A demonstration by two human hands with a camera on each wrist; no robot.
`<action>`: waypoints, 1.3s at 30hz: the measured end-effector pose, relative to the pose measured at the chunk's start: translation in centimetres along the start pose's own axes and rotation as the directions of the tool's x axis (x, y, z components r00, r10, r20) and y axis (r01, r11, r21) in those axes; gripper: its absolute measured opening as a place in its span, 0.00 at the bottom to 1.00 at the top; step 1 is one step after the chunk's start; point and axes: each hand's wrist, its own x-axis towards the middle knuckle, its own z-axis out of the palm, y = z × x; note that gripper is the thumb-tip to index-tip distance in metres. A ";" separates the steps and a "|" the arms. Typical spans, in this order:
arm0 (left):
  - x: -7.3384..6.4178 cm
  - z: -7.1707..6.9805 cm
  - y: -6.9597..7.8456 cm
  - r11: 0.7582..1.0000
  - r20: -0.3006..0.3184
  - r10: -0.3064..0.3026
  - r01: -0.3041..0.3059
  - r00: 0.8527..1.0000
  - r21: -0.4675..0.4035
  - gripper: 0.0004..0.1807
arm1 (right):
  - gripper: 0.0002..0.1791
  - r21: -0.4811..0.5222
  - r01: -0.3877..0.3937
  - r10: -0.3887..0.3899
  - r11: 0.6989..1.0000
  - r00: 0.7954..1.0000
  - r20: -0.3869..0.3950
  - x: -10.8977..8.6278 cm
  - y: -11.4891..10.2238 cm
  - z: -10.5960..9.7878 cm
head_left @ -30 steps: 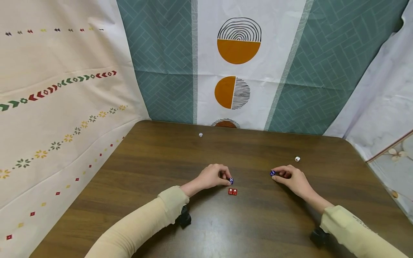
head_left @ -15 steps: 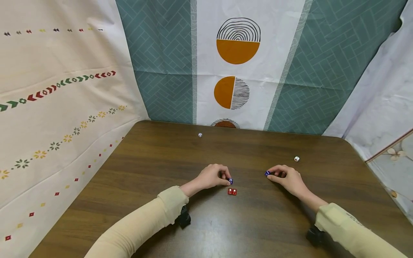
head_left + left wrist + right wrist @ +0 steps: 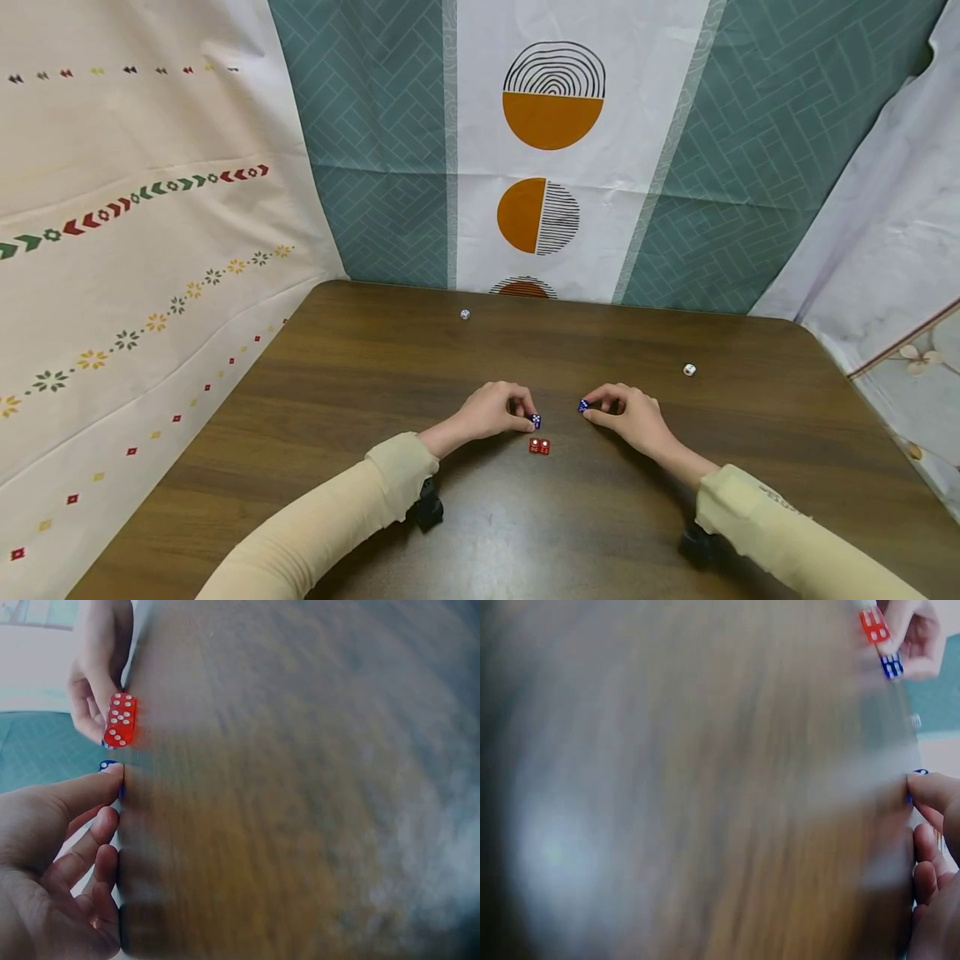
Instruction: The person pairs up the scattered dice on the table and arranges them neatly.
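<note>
Between thumb and fingertip my left hand (image 3: 495, 409) pinches a blue die (image 3: 536, 421) with white pips, on the table. My right hand (image 3: 632, 417) pinches a second blue die (image 3: 583, 406), a short gap to the right of the first. Just in front of the left hand's die, two red dice (image 3: 539, 446) sit side by side, touching; they also show as a red block (image 3: 121, 720) in the left wrist view. In the right wrist view, the left hand's blue die (image 3: 892, 666) is beside the red ones, while my right thumb covers most of its own die.
One white die (image 3: 465, 314) lies near the table's back edge. Another white die (image 3: 689, 369) is to the right, beyond my right hand. The brown table (image 3: 360, 367) is bordered by hanging cloths at the back and sides.
My right hand has moved left with its blue die, narrowing the gap to the other blue die. The left hand and the red dice have stayed in place.
</note>
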 end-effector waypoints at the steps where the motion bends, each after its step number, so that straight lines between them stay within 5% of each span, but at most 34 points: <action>1: 0.0 0.0 0.0 1.000 -0.001 0.000 0.000 1.000 0.001 0.05 | 0.08 0.002 0.008 -0.008 1.000 1.000 0.004 0.1 -0.2 0.2; 21: 0.3 0.0 -0.2 1.000 0.007 0.000 0.000 1.000 0.017 0.05 | 0.07 0.077 0.061 -0.071 0.995 0.989 0.130 0.6 -4.0 2.5; 39: 0.4 0.0 -0.1 1.000 0.011 -0.004 0.003 1.000 0.016 0.05 | 0.06 0.109 0.049 -0.066 0.993 0.986 0.154 0.5 -4.1 2.7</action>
